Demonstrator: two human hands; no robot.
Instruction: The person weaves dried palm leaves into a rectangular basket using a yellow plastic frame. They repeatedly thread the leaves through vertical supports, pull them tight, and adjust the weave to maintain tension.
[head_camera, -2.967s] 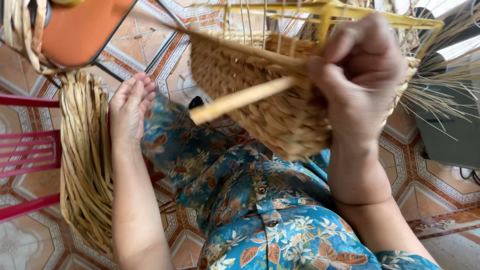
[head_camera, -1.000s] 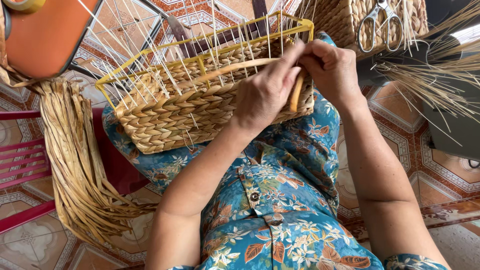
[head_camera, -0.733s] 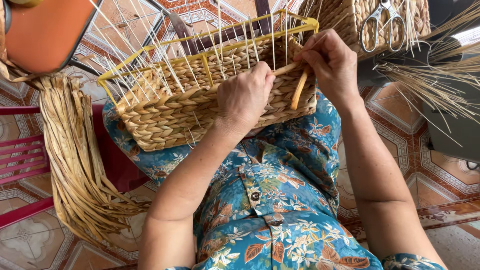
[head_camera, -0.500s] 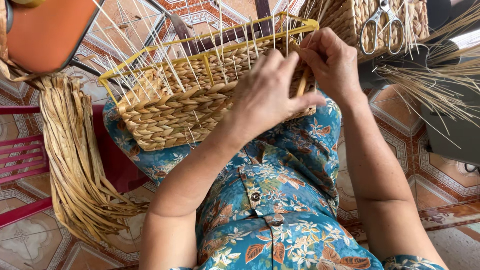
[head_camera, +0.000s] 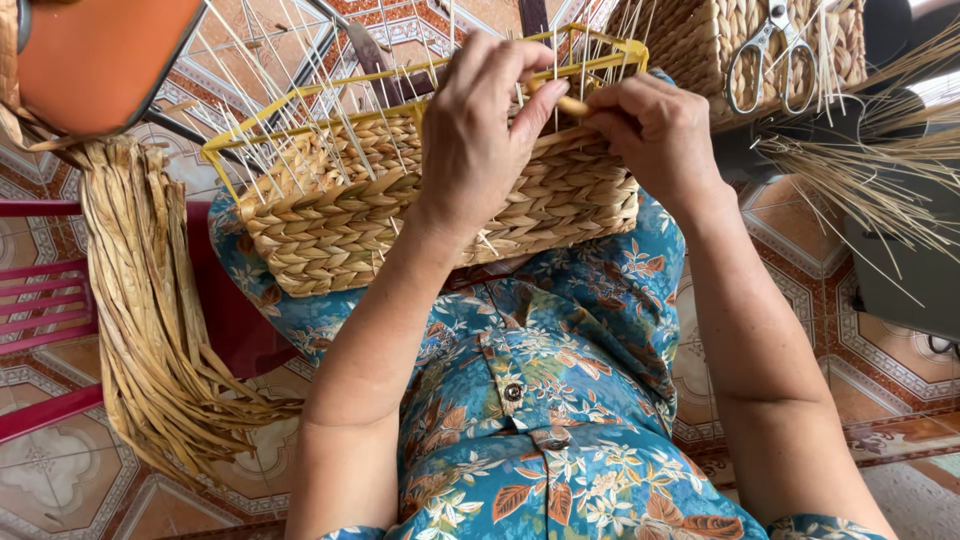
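Patterned floor tiles in terracotta & cream show all round, w/ a red plastic chair at the left edge. On the person's lap, over a blue floral shirt, sits a half-woven basket: braided straw walls built on a yellow wire frame, thin pale stakes sticking up past the rim. Left hand lies over the basket's near wall, fingers curled down at the rim, thumb & fingertips closed on a tan straw strand. Right hand is just beside it, touching, fingers also pinched shut on the same strand at the frame's right corner. Both hands closed tight, nothing else in them. A thick bundle of straw hangs down at left, from near an orange object at top left to the floor by the chair. Top right: a second woven basket w/ scissors hung on its side; loose thin reeds fan out below it, well apart from the hands.
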